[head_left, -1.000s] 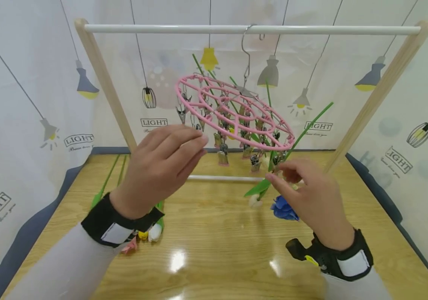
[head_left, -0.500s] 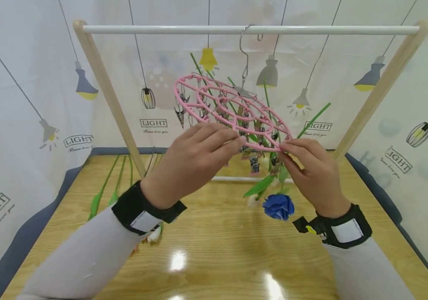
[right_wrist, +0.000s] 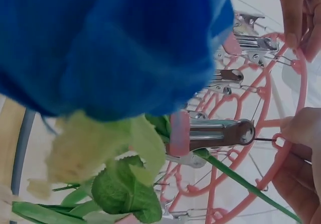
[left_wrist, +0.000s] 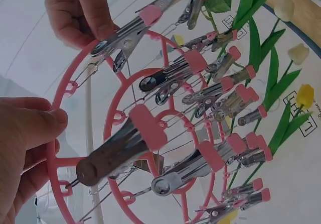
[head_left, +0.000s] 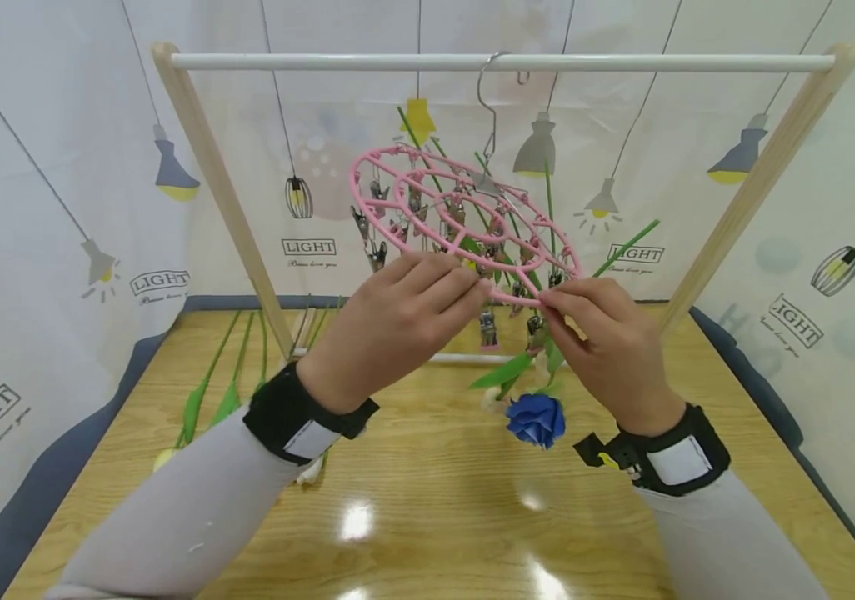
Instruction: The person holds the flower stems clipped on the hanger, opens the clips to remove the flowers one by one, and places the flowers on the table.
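A pink round clip hanger (head_left: 378, 223) hangs tilted from a white bar, its right side lower. My left hand (head_left: 405, 321) grips the front of its outer ring between thumb and fingers. Further right on the same ring, my right hand (head_left: 611, 342) pinches the rim with thumb and fingertips. Metal clips with pink tips, such as this clip (left_wrist: 120, 148), dangle all around. An artificial blue flower (head_left: 536, 419) hangs head down beneath my right hand, its green stem (right_wrist: 251, 186) passing a clip. White tulips (left_wrist: 298, 54) and a yellow tulip (left_wrist: 305, 96) hang upside down at the hanger's far side.
The white bar (head_left: 285, 62) spans two wooden posts, with a lower white rail (head_left: 457, 358) behind the hands. Several artificial flowers with green stems (head_left: 206, 375) lie on the wooden table (head_left: 412, 517) at the left, partly hidden by my left arm. A lamp-patterned backdrop encloses the table.
Both hands were off the rim a second ago; they have come up and in to grip it. Since then the hanger has turned slightly, bringing the blue flower to the left.
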